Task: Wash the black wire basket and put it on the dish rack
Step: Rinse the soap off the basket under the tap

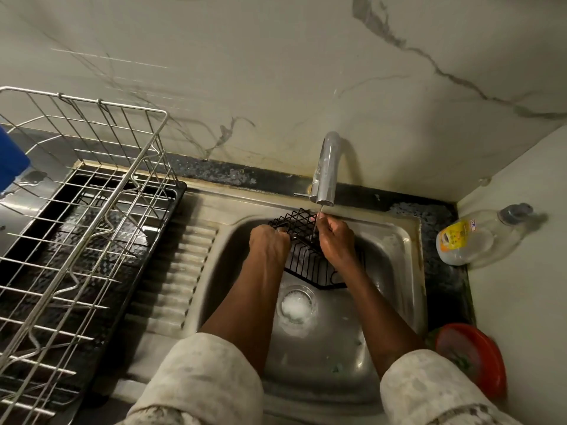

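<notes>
The black wire basket (pixel 310 265) is held tilted over the steel sink (pixel 395 271), its far edge under the tap (pixel 326 170). A thin stream of water falls from the spout onto that edge. My left hand (pixel 269 242) grips the basket's left rim with curled fingers. My right hand (pixel 336 240) grips its right side near the stream. The silver wire dish rack (pixel 76 228) stands on a black tray left of the sink.
Foam sits in the sink drain (pixel 297 308). A clear soap bottle (pixel 481 234) lies on the dark counter at the right. A red bowl (pixel 472 357) sits at the right front corner. A blue object (pixel 12 164) shows at the far left. A marble wall rises behind.
</notes>
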The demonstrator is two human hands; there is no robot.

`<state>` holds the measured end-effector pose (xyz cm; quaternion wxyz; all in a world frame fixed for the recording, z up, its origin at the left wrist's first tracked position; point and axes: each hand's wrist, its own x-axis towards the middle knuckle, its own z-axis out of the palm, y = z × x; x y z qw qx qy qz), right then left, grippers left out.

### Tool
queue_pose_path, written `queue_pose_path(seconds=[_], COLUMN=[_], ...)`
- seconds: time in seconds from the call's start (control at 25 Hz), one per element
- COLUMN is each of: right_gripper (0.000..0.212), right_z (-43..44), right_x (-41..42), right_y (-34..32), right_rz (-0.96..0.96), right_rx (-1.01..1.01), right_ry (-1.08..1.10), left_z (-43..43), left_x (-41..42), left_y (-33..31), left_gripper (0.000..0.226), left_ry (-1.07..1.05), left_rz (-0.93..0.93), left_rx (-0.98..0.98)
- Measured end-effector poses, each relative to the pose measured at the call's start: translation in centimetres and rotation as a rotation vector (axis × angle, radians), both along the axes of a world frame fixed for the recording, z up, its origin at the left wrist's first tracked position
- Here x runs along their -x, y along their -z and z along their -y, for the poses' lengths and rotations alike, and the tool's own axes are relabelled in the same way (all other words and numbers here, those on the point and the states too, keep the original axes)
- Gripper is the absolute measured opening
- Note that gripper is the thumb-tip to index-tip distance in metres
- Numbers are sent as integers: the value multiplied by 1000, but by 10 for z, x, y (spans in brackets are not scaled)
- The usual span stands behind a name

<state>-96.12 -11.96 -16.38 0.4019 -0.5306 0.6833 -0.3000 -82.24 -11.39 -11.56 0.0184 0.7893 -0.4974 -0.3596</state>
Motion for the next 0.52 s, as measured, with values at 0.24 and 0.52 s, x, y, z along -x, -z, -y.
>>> queue_pose_path(seconds=[0.24,0.52], right_gripper=[65,43], right_z=[-4,11], right_x=[-20,1], right_y=[13,12], right_rz=[-101,96], right_rx=[38,28], right_ry=[-104,-36], left_z=[15,16], left_x=[-14,-12], left_y=[13,12], left_gripper=[35,33], left_ry=[339,700], left_rz=[234,512], left_rx=[-170,-142])
